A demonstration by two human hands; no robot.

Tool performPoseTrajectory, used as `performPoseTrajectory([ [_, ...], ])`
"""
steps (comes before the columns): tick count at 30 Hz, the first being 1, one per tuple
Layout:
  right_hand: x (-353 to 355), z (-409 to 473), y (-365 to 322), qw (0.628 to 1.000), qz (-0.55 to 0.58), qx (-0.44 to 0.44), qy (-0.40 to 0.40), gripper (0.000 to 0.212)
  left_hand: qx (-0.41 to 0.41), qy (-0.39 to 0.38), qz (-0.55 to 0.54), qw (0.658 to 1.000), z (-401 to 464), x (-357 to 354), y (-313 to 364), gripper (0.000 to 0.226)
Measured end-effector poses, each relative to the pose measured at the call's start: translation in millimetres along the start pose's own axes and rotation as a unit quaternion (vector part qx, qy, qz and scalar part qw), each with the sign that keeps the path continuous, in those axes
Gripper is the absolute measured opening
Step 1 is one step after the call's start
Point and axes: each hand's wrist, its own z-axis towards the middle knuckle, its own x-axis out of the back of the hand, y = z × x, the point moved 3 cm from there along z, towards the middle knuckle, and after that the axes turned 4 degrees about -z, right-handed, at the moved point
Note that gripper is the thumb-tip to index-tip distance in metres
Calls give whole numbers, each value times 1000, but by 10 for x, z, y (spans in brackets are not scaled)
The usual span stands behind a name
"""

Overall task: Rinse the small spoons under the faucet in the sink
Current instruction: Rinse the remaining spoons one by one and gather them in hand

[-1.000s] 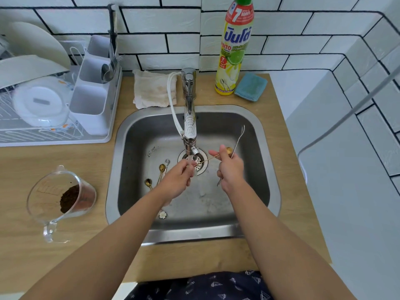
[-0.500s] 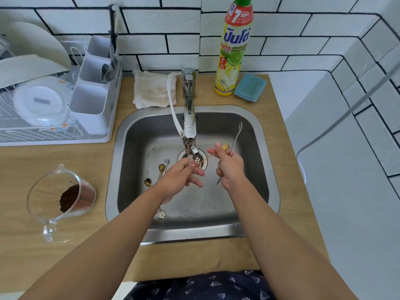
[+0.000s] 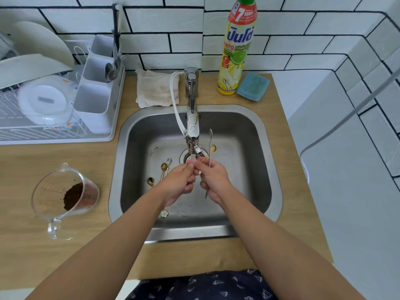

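Note:
Both my hands meet under the faucet point(image 3: 192, 124) nozzle, over the drain of the steel sink point(image 3: 268, 169). My right hand point(image 3: 213, 178) grips a long silver spoon point(image 3: 210, 146) upright, along with a small gold spoon point(image 3: 213, 148) whose bowl points away from me. My left hand point(image 3: 180, 180) pinches the gold spoon's thin handle in curled fingertips right under the nozzle. Three more small spoons lie on the sink floor to the left: two gold ones point(image 3: 163, 166) point(image 3: 150, 181) and a silver one point(image 3: 169, 161). A flower-tipped handle point(image 3: 164, 213) shows below my left wrist.
A dish soap bottle point(image 3: 237, 48) and a blue sponge point(image 3: 252, 86) stand behind the sink, with a folded cloth point(image 3: 154, 88) to the left. A dish rack point(image 3: 54, 100) with a cutlery holder fills the left counter. A glass measuring cup point(image 3: 65, 195) with coffee grounds sits front left.
My hands have come closer together under the nozzle. The left fingers have closed on the gold spoon's handle, and the gold spoon has swung more upright beside the silver one.

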Motion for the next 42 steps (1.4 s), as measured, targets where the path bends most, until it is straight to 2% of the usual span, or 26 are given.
performPoseTrajectory([
  [2,-22,-7,2,1000,-6,5,-20,19,8,4,-13,1000,-74,22,-21,29],
  [7,39,94,-71,999,-16,20,22,24,30,26,-40,998,-165,49,-88,30],
  [11,-75,-32,53,993,-102,14,-53,15,52,41,-93,994,-154,70,-97,23],
  [12,-48,-21,17,994,-103,12,-42,11,58,42,-101,992,-155,66,-106,22],
  [14,58,53,-51,998,-59,9,15,17,67,47,-106,991,-159,48,-123,19],
  [16,94,71,-61,999,-30,5,34,17,60,49,-73,994,-163,22,-120,15],
  [19,-7,-45,43,995,-93,6,-23,14,24,47,16,998,-159,17,-96,20],
  [21,-17,-64,34,995,-97,8,-18,8,14,49,42,998,-155,32,-96,19],
  [24,78,25,-57,999,-25,10,43,8,16,45,50,998,-158,33,-101,16],
  [29,-59,-73,-19,994,-105,18,-34,11,16,20,31,999,-182,13,-38,24],
  [33,54,61,-92,998,-54,-3,32,14,27,23,17,999,-211,19,-22,15],
  [38,-80,-39,22,993,-108,-6,-40,13,18,11,47,999,-239,98,-2,20],
  [41,33,65,-36,997,-61,-21,32,12,22,12,82,996,-277,128,-30,12],
  [42,49,78,-20,997,-56,-27,35,16,21,12,93,995,-287,128,-33,11],
])
